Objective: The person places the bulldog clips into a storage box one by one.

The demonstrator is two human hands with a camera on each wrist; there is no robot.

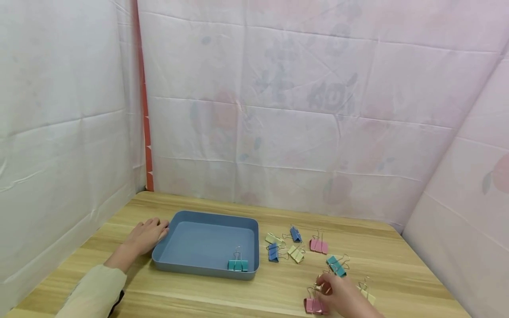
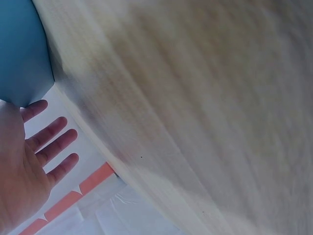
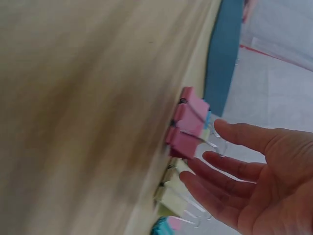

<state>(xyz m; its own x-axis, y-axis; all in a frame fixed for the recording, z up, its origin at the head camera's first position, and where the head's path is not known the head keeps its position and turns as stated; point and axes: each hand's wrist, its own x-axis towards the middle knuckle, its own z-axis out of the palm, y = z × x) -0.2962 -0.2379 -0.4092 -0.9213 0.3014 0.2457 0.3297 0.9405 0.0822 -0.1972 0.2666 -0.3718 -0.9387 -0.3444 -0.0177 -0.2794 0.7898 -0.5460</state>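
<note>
A pink binder clip (image 1: pixel 315 305) stands near the table's front, wire handles up. My right hand (image 1: pixel 343 297) is right at it; in the right wrist view the thumb (image 3: pixel 239 134) and forefinger are apart on either side of a wire handle of the pink clip (image 3: pixel 190 122). A yellow binder clip (image 3: pixel 176 188) lies just beyond those fingers. My left hand (image 1: pixel 146 237) rests at the left wall of a blue tray (image 1: pixel 203 270), its fingers (image 2: pixel 58 142) stretched out in the left wrist view. Inside the tray, at its front right corner, sits a teal binder clip (image 1: pixel 237 265).
Between tray and right hand lie blue clips (image 1: pixel 273 252) and yellow clips (image 1: pixel 296 254), with another pink clip (image 1: pixel 319 246) behind. A teal clip (image 1: pixel 336 266) is just past my right hand, a yellow clip (image 1: pixel 367 295) to its right. White sheets (image 1: pixel 278 110) surround the wooden table (image 1: pixel 397 265).
</note>
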